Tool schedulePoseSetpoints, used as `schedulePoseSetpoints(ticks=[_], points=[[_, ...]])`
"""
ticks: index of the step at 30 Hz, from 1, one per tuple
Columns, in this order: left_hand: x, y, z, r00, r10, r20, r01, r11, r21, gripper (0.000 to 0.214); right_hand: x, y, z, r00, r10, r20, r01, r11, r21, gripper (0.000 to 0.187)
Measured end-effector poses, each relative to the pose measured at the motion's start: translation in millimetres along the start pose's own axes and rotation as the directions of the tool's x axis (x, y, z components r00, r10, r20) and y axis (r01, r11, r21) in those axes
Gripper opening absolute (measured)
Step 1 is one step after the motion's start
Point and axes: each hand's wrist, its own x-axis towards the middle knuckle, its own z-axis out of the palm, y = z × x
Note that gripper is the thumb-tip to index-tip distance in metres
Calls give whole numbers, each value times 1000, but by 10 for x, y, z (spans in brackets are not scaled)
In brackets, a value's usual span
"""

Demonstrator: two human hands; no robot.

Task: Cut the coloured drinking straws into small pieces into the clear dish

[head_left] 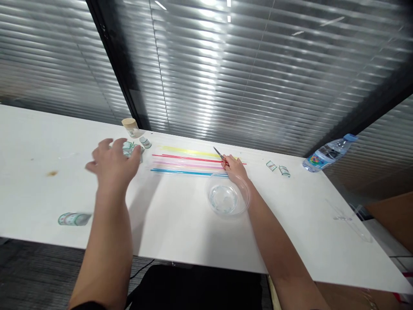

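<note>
My left hand (pixel 112 161) hovers with fingers spread over some small patterned tape rolls (pixel 130 147) at the back left of the white table (pixel 180 224). It holds nothing. My right hand (pixel 235 167) is closed on red-handled scissors (pixel 220 155), blades pointing up and left. It rests at the right end of a row of long coloured straws (pixel 187 161): yellow, red, pink and blue. A clear plastic bowl (pixel 228 198) sits just in front of my right hand.
A small jar with a tan lid (pixel 130 126) stands behind the tape rolls. Another tape roll (pixel 75 219) lies near the front left edge. Two small rolls (pixel 279 168) and a water bottle (pixel 327 153) lie at the right. Window blinds run behind the table.
</note>
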Motion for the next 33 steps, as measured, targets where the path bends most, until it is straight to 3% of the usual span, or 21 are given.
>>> schedulePoseSetpoints(ticks=[3,7,9,11,14,18,20,24,26,29,31,33], points=[[-276,-237,-243,965,-254,63,250,966,62,77,-3,6,4,1000,-7,-3,7,1000,-2,41],[-575,-772,-137,880,-448,157,410,884,223,92,-3,3,15,1000,3,0,-3,1000,3,43],[-653,-1014,6,907,-387,168,351,913,208,87,-9,-6,14,1000,4,-1,-4,1000,9,44],[-665,-1190,122,959,-250,133,227,960,164,75,-18,-20,7,1000,1,-3,-1,1000,18,44],[-535,-1294,177,990,-85,116,74,993,89,64,-27,-49,-13,1000,1,-8,-1,1000,28,42],[-96,-1122,144,996,81,-44,-81,997,2,56,-27,-83,-33,1000,6,-15,-6,999,34,39],[180,-947,168,963,200,-182,-211,976,-47,50,-28,-90,-35,1000,5,-19,-4,999,35,39],[582,-632,349,918,341,-201,-362,929,-73,45,-30,-88,-29,1000,-7,-29,7,1000,29,37],[621,-545,467,921,356,-161,-370,927,-67,42,-25,-80,-20,999,-8,-32,8,1000,22,38],[498,-471,612,960,241,-144,-251,966,-60,39,-14,-64,-4,1000,-9,-30,10,1000,18,38],[363,-419,676,947,295,-125,-303,951,-54,39,-13,-56,0,1000,-7,-28,7,1000,23,37],[236,-346,729,904,418,-92,-424,904,-57,42,-19,-54,-5,1000,1,-26,0,1000,30,37]])
